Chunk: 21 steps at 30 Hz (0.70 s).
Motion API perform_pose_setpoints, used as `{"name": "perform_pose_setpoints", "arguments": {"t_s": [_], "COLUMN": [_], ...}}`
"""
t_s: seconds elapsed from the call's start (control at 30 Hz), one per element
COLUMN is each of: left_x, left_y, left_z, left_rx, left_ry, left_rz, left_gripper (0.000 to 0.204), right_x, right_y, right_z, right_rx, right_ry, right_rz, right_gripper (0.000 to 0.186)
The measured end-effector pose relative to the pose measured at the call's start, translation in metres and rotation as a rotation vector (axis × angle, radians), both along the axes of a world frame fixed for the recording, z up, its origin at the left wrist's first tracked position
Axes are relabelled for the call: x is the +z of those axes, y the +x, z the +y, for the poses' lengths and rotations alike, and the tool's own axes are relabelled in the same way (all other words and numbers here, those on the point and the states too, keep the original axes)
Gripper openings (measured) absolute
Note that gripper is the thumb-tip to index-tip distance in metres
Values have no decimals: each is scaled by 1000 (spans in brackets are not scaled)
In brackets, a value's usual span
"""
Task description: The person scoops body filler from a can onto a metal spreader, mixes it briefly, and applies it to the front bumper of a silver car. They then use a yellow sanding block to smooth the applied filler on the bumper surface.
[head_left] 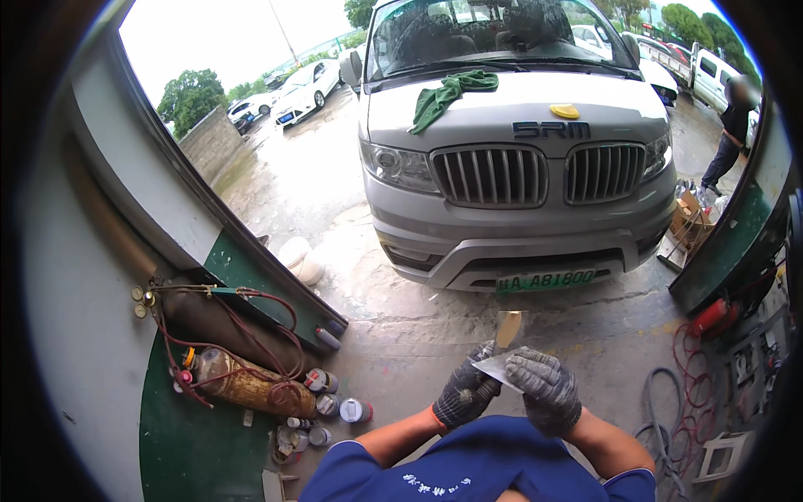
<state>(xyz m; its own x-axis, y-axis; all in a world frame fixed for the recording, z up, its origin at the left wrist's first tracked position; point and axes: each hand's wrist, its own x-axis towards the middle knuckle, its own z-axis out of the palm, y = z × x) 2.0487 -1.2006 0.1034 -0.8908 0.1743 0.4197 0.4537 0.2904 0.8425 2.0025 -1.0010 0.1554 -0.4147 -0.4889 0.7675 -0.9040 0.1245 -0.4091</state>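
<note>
This is a vehicle workshop, with a van (510, 226) beyond the right hand (547, 390), hoses (681, 390) to its right, and cans (356, 411) left of the left hand (464, 388).

Van (510, 167) cut off at top. Bystander's head (741, 92) blurred, upper right. Left hand (465, 393) partly behind metal plate (497, 368), lower centre.

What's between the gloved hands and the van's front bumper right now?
In the head view, the tan end of a tool juts above the left hand and right hand toward the bumper, with grey floor beyond it.
</note>
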Motion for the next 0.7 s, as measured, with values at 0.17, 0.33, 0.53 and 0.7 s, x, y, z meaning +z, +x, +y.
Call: {"name": "perform_pose_setpoints", "arguments": {"t_s": [0.17,0.33,0.53,0.7], "left_x": [33,32,30,10], "left_y": [11,11,12,3], "left_z": [16,16,26,12], "left_rx": [-36,-83,49,-24], "left_ry": [432,474,183,3], "left_rz": [-642,-758,-476,-9], "left_gripper": [21,26,41,38], "right_x": [4,4,23,5], "right_y": [-25,-22,-11,9], "right_z": [12,12,-1,-9], "right_rx": [47,146,-233,-91], "right_ry": [-957,-525,-32,37], "right_rz": [-835,-1153,19,86], "right_gripper": [36,37,37,42]}}
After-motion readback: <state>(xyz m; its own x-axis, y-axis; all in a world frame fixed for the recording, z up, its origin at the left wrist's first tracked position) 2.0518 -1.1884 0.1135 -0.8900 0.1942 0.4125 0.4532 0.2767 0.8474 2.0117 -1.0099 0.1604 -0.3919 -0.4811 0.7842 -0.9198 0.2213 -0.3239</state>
